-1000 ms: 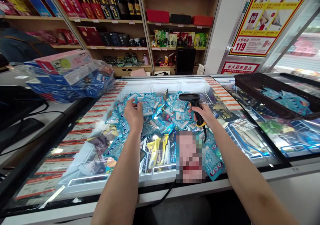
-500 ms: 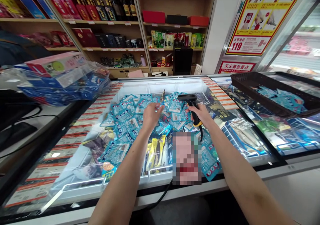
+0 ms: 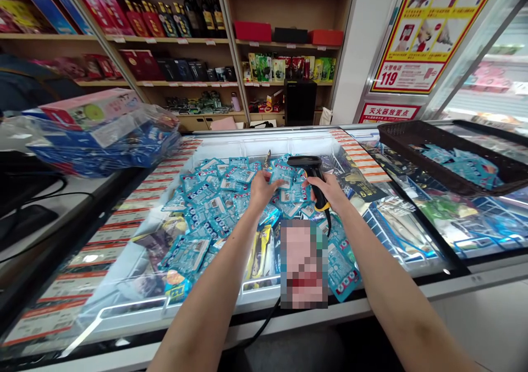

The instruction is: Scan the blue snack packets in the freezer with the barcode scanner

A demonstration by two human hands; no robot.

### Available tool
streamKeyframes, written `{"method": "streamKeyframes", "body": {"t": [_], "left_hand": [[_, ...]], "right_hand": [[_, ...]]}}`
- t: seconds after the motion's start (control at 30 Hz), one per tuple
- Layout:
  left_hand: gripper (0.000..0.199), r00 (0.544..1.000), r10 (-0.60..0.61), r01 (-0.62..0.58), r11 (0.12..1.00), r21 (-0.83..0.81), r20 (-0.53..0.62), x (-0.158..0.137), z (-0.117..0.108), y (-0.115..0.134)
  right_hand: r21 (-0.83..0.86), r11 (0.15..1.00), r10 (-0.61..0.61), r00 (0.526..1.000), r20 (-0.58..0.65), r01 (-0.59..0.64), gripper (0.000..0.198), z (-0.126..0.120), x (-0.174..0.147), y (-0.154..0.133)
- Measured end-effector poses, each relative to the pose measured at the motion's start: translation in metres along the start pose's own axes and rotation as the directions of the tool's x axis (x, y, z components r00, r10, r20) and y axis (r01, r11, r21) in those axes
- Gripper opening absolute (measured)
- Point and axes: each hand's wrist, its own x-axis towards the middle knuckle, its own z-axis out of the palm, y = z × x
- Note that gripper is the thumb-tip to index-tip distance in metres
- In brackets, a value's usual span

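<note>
My right hand [image 3: 329, 191] is wrapped round the handle of a black and yellow barcode scanner [image 3: 310, 165]. The scanner's head points left, over the packets. With thumb and fingers, my left hand [image 3: 261, 189] grips a small blue snack packet [image 3: 284, 173], its printed label turned up, just left of the scanner. Under both hands, many similar blue packets [image 3: 214, 207] are spread over the glass top of a chest freezer [image 3: 119, 273]. A small metal tool [image 3: 267, 156], perhaps snips, lies at the heap's far edge.
A dark brown basket [image 3: 396, 135] with blue packets stands at the right. Plastic-wrapped boxes [image 3: 103, 135] are stacked at the left. A blurred-out rectangle [image 3: 304, 262] lies near the front edge. Stocked shelves [image 3: 173, 40] rise behind the freezer.
My left hand has moved right, closer to the scanner, and a blue packet now shows at its fingertips. My right hand still holds the scanner, nearly in the same place.
</note>
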Motion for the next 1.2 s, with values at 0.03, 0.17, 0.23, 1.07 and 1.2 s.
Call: {"method": "streamKeyframes", "body": {"t": [0.03, 0.17, 0.23, 1.07, 1.2], "left_hand": [[0.04, 0.999, -0.049, 0.046, 0.993, -0.112, -0.018, 0.0, -0.004, -0.002], [0.04, 0.994, -0.087, 0.048, 0.895, -0.444, -0.068, -0.007, -0.027, -0.01], [0.042, 0.993, -0.083, 0.024, 0.851, -0.525, -0.089, -0.011, -0.036, -0.015], [0.023, 1.0, 0.004, -0.009, 0.872, -0.489, -0.011, -0.015, -0.034, -0.016], [0.022, 1.0, 0.003, -0.004, 0.879, -0.477, -0.003, -0.015, -0.034, -0.016]], "right_hand": [[0.004, 1.0, 0.002, 1.0, 0.01, -0.002, 0.031, 0.001, -0.002, -0.002], [0.017, 1.0, 0.019, 0.996, 0.084, -0.021, 0.032, 0.003, -0.008, -0.009], [0.006, 1.0, 0.027, 0.99, 0.141, -0.028, 0.029, 0.004, -0.011, -0.01], [-0.128, 0.988, -0.044, 0.955, 0.294, 0.086, 0.035, 0.007, -0.01, 0.0], [-0.131, 0.987, -0.045, 0.951, 0.307, 0.089, 0.035, 0.007, -0.011, -0.001]]}}
